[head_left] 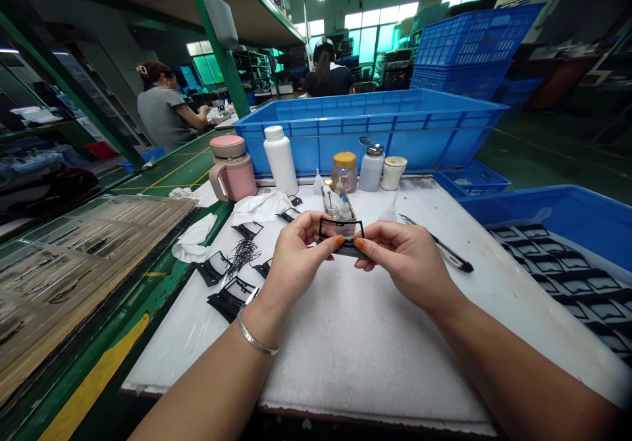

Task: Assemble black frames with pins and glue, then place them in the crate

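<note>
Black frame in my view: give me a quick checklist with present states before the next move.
1. Black frame held by left hand and right hand: ok.
2. White bottle upright and capped: ok.
3. Dispenser bottle lid down: not ok, flipped up.
4. Black strands apart from the black frame: ok.
5. Knife-like tool clear of right hand: cannot tell, they overlap in view.

Factory workshop, stacked blue plastic crates (pixel 476 43) far right, grey-shirted person (pixel 160 113) far left, long green workbench (pixel 180 170) (yellow-lined).
</note>
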{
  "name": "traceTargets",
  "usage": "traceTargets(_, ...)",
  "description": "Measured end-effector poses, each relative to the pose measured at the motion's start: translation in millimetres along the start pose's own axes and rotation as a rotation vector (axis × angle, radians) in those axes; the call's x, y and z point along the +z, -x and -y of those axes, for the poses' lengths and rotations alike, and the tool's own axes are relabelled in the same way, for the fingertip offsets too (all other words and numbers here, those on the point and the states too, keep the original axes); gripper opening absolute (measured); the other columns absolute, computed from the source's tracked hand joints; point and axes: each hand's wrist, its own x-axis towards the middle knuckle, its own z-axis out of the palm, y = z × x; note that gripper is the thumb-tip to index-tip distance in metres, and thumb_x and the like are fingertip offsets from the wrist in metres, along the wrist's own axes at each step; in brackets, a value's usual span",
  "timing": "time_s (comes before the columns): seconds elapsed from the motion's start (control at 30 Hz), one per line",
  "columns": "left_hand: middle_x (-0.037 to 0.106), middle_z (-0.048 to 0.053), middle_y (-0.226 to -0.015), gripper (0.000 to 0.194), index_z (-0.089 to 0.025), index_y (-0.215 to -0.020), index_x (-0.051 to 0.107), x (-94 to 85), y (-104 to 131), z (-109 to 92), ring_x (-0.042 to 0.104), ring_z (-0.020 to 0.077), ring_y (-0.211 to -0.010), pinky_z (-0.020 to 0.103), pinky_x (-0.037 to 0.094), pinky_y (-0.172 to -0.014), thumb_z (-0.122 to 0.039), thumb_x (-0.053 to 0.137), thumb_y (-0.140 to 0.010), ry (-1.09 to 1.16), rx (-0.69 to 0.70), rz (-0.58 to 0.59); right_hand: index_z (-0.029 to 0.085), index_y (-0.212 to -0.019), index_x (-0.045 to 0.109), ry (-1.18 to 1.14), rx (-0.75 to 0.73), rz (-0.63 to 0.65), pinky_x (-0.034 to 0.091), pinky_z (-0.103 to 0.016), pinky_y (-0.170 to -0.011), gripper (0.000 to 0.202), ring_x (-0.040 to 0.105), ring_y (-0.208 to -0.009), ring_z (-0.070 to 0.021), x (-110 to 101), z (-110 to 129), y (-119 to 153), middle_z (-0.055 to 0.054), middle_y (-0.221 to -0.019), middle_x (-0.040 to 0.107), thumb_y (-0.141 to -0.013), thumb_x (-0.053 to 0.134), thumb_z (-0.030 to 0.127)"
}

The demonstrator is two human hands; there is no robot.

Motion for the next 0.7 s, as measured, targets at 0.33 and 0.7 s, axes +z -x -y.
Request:
traceTargets(0.33, 0.061, 0.001, -0.077, 0.026, -0.014, -0.097, 0.057, -0.2, -1.3, -0.5, 0.056, 0.0119, -0.069, 0.019, 0.049, -0.054, -0.019, 0.071, -0.075, 0.019, -0.008, 0.003, 0.014, -0.087, 0.071, -0.061, 0.067, 0.05, 0.055, -0.022, -0.056, 0.024, 0.069, -0.062, -0.0149, -3.5, -5.2, -3.8, -0.004, -0.078, 0.07, -0.079, 0.072, 0.036)
traceTargets(0.7, 0.064, 0.006, -0.09, 0.039, -0.017, -0.108, 0.058, -7.0, -1.3, -4.0, 0.06, 0.0144, -0.081, 0.023, 0.049, -0.068, -0.025, 0.075, -0.074, -0.053, 0.124, -0.125, 0.02, -0.092, 0.075, 0.002, 0.13, -0.069, 0.055, -0.021, -0.056, 0.029, 0.065, -0.059, -0.0133, -15.0, -20.5, -7.8, -0.005, -0.079, 0.07, -0.071, 0.079, 0.039)
